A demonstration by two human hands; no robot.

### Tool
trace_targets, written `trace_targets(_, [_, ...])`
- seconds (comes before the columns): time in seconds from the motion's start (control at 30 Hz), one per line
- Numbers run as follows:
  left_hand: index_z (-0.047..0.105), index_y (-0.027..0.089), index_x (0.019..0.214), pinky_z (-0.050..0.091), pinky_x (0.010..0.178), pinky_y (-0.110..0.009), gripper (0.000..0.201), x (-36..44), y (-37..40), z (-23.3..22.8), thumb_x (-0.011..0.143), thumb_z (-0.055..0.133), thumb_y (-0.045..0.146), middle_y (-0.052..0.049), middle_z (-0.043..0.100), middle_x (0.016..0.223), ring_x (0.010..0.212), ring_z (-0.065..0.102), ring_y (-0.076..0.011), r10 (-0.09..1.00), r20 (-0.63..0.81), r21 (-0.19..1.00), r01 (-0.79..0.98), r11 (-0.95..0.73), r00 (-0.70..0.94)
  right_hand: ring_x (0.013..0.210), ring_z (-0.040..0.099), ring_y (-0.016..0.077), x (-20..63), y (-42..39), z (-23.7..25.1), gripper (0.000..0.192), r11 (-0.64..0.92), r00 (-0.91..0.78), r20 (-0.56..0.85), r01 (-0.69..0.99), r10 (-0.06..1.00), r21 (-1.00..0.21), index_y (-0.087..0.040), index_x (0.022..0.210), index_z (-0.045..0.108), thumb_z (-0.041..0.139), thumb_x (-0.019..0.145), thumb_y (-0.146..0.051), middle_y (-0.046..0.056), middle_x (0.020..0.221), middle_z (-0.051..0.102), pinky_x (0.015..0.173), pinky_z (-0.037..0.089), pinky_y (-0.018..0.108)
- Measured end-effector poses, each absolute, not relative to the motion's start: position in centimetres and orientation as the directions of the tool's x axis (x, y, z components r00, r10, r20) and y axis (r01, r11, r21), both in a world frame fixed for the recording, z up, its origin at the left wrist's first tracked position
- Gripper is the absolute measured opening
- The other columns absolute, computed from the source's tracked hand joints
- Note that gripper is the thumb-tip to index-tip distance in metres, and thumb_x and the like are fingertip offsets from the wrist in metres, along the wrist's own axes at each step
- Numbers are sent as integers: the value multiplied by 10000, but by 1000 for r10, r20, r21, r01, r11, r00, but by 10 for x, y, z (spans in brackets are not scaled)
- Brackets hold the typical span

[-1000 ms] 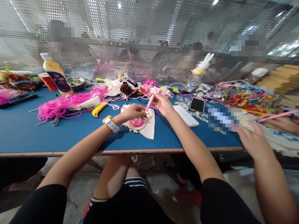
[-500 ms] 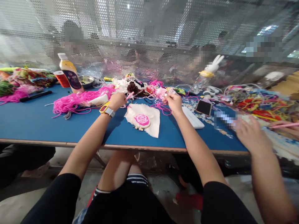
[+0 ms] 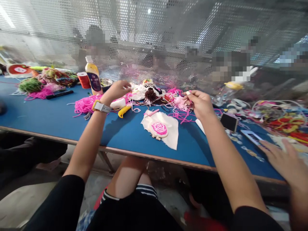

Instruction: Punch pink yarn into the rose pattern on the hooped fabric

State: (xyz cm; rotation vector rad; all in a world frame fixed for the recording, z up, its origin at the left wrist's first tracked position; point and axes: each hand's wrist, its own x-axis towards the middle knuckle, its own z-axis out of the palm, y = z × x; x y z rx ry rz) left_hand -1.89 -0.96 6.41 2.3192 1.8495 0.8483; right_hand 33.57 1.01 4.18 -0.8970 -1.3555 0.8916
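Left hand (image 3: pixel 117 89) raised over the counter (image 3: pixel 48 118) at about 10 o'clock from the hoop (image 3: pixel 159 129), watch (image 3: pixel 101 106) on the wrist; fingers curled loosely, tips reaching toward white thread near the white fabric pile (image 3: pixel 138 93) — whether anything is pinched cannot be told. Right hand (image 3: pixel 199 103) at about 1 o'clock from the hoop, fingers (image 3: pixel 190 94) closed on pink yarn (image 3: pixel 179 106) at the edge of a tangled heap, strands trailing down onto the counter.

Hoop lying flat on a white cloth (image 3: pixel 168 134) between the two forearms, near the front edge, a pink rose stitched inside it. Pink tool (image 3: pixel 151 112) resting just beyond the cloth at 11 o'clock, untouched. Yellow handle (image 3: pixel 124 111) just left of it. Large pink skein (image 3: pixel 84 104) beneath the left wrist. Bottle (image 3: pixel 93 77) and red spool (image 3: pixel 84 80) farther back at the mesh wall. Phone (image 3: pixel 229 122) right of the right forearm.

Another person's hand (image 3: pixel 284 162) spread flat at the far right — apart from the wearer's own.
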Motion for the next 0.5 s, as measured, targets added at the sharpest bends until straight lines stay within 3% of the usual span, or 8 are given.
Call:
trace_targets(0.1, [689,103,1023,427,764,-249,256,-50,-21,50,849,641,284,-74,686,977,841,576,-162,947,285,326,914,-240,147,447,431,51,321,11,51,91,452,-14,453,-13,892,-892,-164,740,629,684,812,-169,14,668,639,449,341,201])
trace_targets(0.2, [678,108,1064,445,777,-265,288,-52,-29,25,847,634,293,-96,682,1005,870,595,-187,959,195,291,922,-256,205,422,410,50,307,12,53,88,477,-5,478,-39,878,-878,-182,747,622,659,826,-169,3,674,641,432,316,206])
trace_targets(0.37, [618,141,1223,399,957,-356,453,-18,-21,-1,812,686,319,-160,570,1204,1160,484,-297,917,229,46,937,-346,328,412,395,50,304,14,46,110,514,26,515,19,857,-857,-194,775,618,668,832,-274,-6,669,638,436,326,216])
trace_targets(0.5, [707,120,907,402,867,-313,135,1,0,-3,834,620,192,-128,625,1055,942,544,-219,912,120,3,918,-396,393,419,407,57,336,21,43,72,510,100,512,48,853,-859,-189,801,634,660,821,-253,15,670,644,448,332,231])
